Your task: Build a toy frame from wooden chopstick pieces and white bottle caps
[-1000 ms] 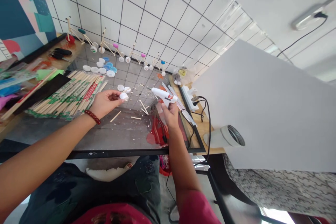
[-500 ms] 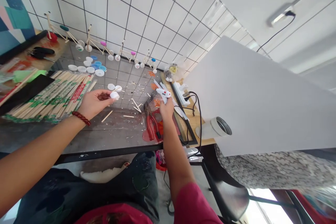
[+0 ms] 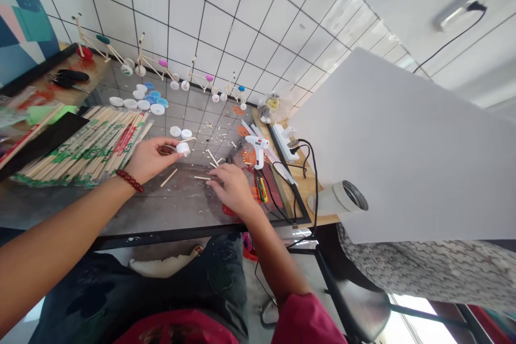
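My left hand pinches a white bottle cap between thumb and fingers, above the table. Just behind it are two white caps and a small wooden stick at the nearer one. My right hand is low over the table, thumb and fingertips apart around the right end of a short wooden stick. Whether they touch it I cannot tell. Another short stick lies between my hands. A white hot glue gun stands to the right of my right hand, out of my grasp.
Packed wooden chopsticks lie at left. White and blue caps sit behind them. Stick-and-cap models line the tiled wall. A cutter, glue sticks, a power strip and black cables occupy the right side.
My right hand has let go of the glue gun, leaving it on the table, and moved left and toward me to the short stick. My left hand still holds the cap.
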Tool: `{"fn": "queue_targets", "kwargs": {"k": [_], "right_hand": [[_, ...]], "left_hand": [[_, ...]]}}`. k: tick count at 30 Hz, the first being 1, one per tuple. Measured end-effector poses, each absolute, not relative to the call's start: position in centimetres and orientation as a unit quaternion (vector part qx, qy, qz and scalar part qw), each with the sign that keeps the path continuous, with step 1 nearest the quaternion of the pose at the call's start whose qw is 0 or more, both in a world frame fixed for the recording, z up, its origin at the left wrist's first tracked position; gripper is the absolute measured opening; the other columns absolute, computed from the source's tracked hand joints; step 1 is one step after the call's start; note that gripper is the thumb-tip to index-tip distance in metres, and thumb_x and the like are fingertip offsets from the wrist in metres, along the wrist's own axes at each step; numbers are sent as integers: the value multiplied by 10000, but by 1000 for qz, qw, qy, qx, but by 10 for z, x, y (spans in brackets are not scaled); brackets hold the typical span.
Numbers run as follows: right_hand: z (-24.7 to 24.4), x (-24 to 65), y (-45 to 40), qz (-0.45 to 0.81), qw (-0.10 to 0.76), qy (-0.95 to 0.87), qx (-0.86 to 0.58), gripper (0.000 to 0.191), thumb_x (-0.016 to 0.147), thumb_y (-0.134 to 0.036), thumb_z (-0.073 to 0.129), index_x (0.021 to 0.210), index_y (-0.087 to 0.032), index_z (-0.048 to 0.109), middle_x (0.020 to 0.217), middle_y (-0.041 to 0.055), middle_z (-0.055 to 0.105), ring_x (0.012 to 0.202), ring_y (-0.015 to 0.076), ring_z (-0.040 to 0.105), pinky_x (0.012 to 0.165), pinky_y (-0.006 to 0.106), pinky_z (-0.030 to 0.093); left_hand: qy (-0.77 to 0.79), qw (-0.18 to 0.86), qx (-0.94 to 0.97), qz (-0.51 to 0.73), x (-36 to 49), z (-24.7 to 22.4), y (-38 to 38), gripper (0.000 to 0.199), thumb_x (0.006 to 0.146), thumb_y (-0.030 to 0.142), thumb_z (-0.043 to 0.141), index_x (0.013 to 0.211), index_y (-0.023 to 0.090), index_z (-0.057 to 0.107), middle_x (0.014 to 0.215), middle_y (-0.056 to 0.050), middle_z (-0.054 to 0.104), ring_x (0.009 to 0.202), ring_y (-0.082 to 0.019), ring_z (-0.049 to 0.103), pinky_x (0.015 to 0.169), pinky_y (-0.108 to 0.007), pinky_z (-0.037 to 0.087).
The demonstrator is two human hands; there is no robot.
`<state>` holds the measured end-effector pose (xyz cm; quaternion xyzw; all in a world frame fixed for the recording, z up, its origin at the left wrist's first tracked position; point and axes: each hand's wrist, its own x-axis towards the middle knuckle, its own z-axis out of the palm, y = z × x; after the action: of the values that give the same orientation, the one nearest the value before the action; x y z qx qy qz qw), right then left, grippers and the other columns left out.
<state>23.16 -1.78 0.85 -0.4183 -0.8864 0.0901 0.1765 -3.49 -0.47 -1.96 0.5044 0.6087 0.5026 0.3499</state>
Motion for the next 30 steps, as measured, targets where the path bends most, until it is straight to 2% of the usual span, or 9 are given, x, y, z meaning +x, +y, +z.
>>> {"fn": "queue_targets", "kwargs": {"k": [3,6,12,18,30], "right_hand": [[8,212,-8,98,97,-900,-415,110,985,-250,700,1055,-210,775,1064,70,761,1011,226,671,888,332,465],[11,202,2,72,57,-902,-421,128,1006,-200,648,1014,-197,775,1056,79,757,1023,240,666,881,340,455],[3,196,3,42,81,-897,-431,193,1067,-212,540,1121,-182,723,1116,100,739,1044,249,646,911,352,441],[2,200,1,26,97,-898,-428,221,1087,-237,496,1129,-184,707,1119,119,726,1045,266,615,886,364,409],[2,197,3,26,86,-915,-392,278,1110,-273,448,1121,-197,715,1071,117,711,1017,264,577,892,365,366]], "left_hand": [[619,299,549,475,-34,-17,-7,442,613,495,845,961,223,822,744,-38,759,693,-216,680,657,-322,533],[614,256,595,452,-33,-15,-11,380,663,472,805,955,230,821,734,-29,743,657,-198,653,653,-315,524],[585,242,646,427,-29,-14,-16,363,731,467,751,980,214,825,807,-55,755,617,-177,633,605,-311,519],[569,267,642,439,-24,-15,-17,371,734,485,771,981,212,817,1033,-97,793,713,-192,697,655,-320,584],[597,288,617,424,-22,-10,-18,424,714,513,829,998,200,832,945,-88,795,720,-199,699,649,-307,577]]}}
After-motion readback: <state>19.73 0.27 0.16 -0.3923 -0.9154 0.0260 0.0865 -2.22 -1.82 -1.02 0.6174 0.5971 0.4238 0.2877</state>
